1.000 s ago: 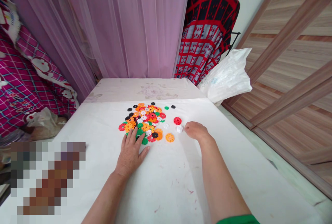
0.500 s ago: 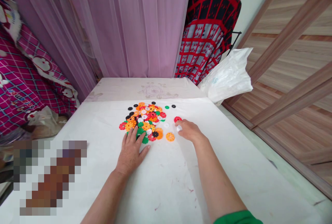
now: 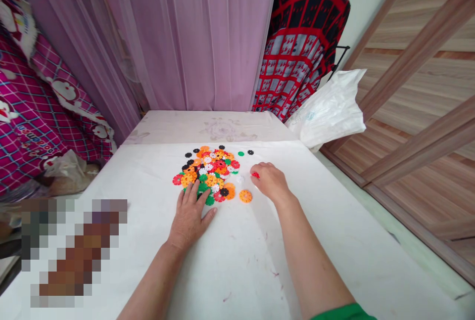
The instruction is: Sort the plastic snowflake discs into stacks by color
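Observation:
A heap of notched plastic discs [image 3: 211, 179] in orange, red, green, black and white lies on the white-covered table. My left hand [image 3: 191, 213] rests flat at its near left edge, fingers spread and fingertips touching green and orange pieces. Right of the heap, my right hand [image 3: 272, 181] is closed with its fingers curled over a red notched disc [image 3: 255, 175], only part of which shows. A faint white disc [image 3: 239, 179] and an orange disc [image 3: 245, 196] lie between the heap and my right hand.
A green disc [image 3: 241, 154] and a black disc [image 3: 251, 152] lie apart behind the heap. Past the table's right back corner is a white plastic bag [image 3: 328, 110]. A purple curtain [image 3: 208, 38] hangs behind the table, and wooden cabinet doors [image 3: 419, 112] stand at the right.
My right hand has shifted onto the red disc, and its fingers now cover most of it. The white piece seen at its fingertips before is hidden now. My left hand stays in place.

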Action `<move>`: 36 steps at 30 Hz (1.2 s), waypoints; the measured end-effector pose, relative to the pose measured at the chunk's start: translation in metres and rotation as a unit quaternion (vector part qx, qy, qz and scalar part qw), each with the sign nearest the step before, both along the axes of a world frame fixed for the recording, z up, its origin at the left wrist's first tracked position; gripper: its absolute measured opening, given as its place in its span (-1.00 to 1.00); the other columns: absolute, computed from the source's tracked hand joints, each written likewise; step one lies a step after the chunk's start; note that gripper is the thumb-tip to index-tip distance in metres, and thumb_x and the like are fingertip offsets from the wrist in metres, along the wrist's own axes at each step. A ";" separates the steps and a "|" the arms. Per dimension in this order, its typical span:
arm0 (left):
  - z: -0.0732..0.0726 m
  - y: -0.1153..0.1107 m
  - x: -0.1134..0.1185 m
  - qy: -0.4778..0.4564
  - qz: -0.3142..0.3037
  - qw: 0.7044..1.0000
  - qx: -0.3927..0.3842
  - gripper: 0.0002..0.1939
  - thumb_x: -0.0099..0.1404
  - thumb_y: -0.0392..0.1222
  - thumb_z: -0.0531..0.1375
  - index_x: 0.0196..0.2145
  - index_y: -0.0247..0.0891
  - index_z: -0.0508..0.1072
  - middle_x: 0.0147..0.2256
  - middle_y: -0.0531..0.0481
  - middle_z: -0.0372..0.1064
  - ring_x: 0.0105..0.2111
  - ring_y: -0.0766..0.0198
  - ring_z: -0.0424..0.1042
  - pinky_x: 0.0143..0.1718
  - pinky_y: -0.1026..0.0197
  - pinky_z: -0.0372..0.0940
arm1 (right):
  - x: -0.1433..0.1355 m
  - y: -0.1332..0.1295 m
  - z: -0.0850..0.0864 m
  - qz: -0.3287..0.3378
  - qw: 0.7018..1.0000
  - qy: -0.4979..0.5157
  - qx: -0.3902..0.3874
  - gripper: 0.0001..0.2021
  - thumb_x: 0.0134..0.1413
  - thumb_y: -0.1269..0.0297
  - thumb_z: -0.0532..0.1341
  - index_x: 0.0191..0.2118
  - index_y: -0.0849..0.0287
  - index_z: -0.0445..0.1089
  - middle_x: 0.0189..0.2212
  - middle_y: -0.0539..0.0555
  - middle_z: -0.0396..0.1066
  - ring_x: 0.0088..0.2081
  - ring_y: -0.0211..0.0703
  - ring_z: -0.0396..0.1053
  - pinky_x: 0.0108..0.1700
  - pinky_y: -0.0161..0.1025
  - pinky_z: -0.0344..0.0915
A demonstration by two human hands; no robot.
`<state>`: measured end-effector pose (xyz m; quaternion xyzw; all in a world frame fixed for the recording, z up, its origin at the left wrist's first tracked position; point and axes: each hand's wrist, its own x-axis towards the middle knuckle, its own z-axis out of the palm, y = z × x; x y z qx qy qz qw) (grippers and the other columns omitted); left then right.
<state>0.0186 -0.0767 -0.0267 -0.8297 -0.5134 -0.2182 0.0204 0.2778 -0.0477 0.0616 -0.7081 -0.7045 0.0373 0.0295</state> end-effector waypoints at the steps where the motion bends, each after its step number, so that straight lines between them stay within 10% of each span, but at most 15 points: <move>1: 0.000 0.000 0.000 0.000 0.000 1.000 0.001 -0.48 0.30 0.09 0.07 0.12 -0.20 0.39 0.29 -0.30 0.04 0.27 -0.15 0.06 0.22 -0.25 0.03 | -0.005 0.003 -0.004 0.020 1.000 0.004 0.009 -0.76 0.14 0.33 0.12 -0.12 0.07 0.46 -0.10 0.10 0.46 0.00 -0.05 0.26 -0.08 -0.22 0.18; 9: -0.002 0.000 0.000 -0.001 0.005 1.000 -0.008 -0.47 0.29 0.09 0.07 0.13 -0.19 0.38 0.29 -0.28 0.04 0.28 -0.16 0.04 0.22 -0.25 0.02 | -0.034 0.016 -0.036 0.049 0.999 0.011 0.007 -0.78 0.09 0.35 0.16 -0.13 0.14 0.43 -0.17 0.16 0.50 0.00 -0.02 0.23 0.03 -0.13 0.06; 22: 0.000 0.002 -0.002 -0.043 0.022 0.999 -0.019 -0.50 0.30 0.05 0.07 0.13 -0.15 0.37 0.30 -0.23 0.04 0.29 -0.12 0.04 0.22 -0.26 0.02 | 0.046 0.002 -0.007 -0.071 0.983 0.167 0.001 -0.81 -0.03 0.34 0.20 -0.22 0.08 0.41 -0.23 -0.02 0.49 -0.18 -0.20 0.40 -0.19 -0.33 0.22; 36: -0.006 0.009 -0.012 -0.118 0.069 0.991 0.001 -0.55 0.32 0.06 0.03 0.07 -0.16 0.41 0.24 -0.24 0.15 0.22 -0.06 0.17 0.19 -0.20 0.10 | 0.034 0.002 -0.013 -0.045 0.991 0.110 -0.067 -0.71 -0.06 0.30 0.23 -0.13 0.07 0.44 -0.11 0.01 0.50 -0.10 -0.16 0.42 -0.15 -0.35 0.26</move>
